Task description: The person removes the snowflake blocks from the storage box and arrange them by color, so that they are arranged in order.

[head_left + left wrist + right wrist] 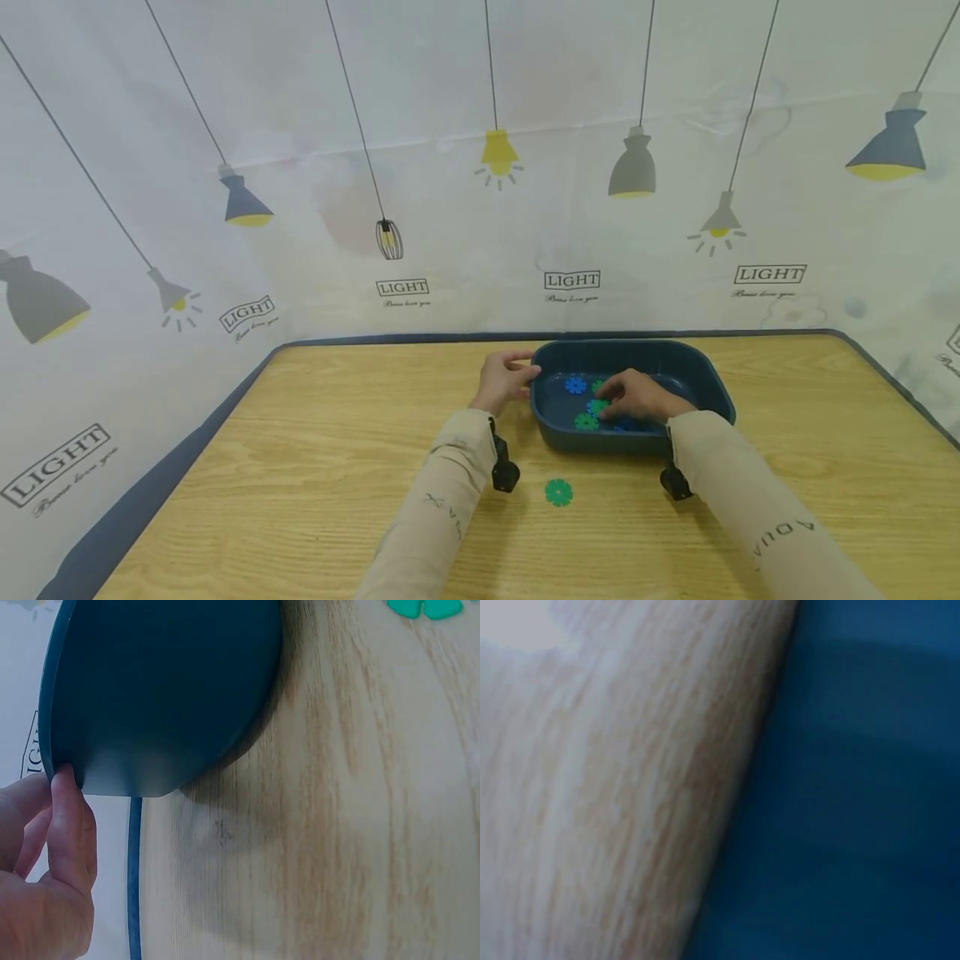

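In the head view, a dark blue plastic basin (pixel 551 425) sits on the wooden table, holding several notched plastic snowflake discs. My left hand (pixel 504 382) holds its left end; in the left wrist view the thumb and fingers (pixel 67 817) pinch the rim. My right hand (pixel 637 396) reaches inside, thumb and fingertips around a green disc (pixel 597 407) that overlaps a blue one. Nearby lie a blue disc (pixel 575 385) and another green disc (pixel 587 422). More discs are partly hidden beneath the right hand. The right wrist view has only the table and basin side (pixel 840 787), no hand.
A single green disc (pixel 558 492) lies on the wooden table (pixel 315 483) in front of the basin, between the forearms. Behind the table hangs a pale wall cloth (pixel 465 308) printed with lamps. A black wrist camera (pixel 504 475) hangs beneath the left cuff.
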The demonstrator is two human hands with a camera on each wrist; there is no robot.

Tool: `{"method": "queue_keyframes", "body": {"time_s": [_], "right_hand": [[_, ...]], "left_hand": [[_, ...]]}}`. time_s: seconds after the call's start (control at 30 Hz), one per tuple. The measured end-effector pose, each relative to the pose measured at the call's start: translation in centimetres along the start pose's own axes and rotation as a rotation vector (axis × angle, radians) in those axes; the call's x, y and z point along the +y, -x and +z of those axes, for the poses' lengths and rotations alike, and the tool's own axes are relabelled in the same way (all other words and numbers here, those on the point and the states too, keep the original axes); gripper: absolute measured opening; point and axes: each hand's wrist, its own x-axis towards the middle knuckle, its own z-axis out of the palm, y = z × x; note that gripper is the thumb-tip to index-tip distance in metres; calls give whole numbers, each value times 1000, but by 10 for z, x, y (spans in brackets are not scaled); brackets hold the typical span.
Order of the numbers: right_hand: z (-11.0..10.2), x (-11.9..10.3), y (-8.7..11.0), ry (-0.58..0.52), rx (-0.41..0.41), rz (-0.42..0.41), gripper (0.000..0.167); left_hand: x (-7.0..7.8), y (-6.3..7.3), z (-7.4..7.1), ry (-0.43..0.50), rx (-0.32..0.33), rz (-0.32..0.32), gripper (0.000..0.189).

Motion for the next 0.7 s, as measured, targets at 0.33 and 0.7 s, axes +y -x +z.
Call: {"method": "queue_keyframes", "body": {"time_s": [0.33,0.7], "right_hand": [[2,1,-1,-9,33,-9,30],[0,-2,-2,-5,70,-45,18]], "left_hand": [[0,0,1,-12,7,-5,32],[0,-1,1,-3,7,-10,32]]}}
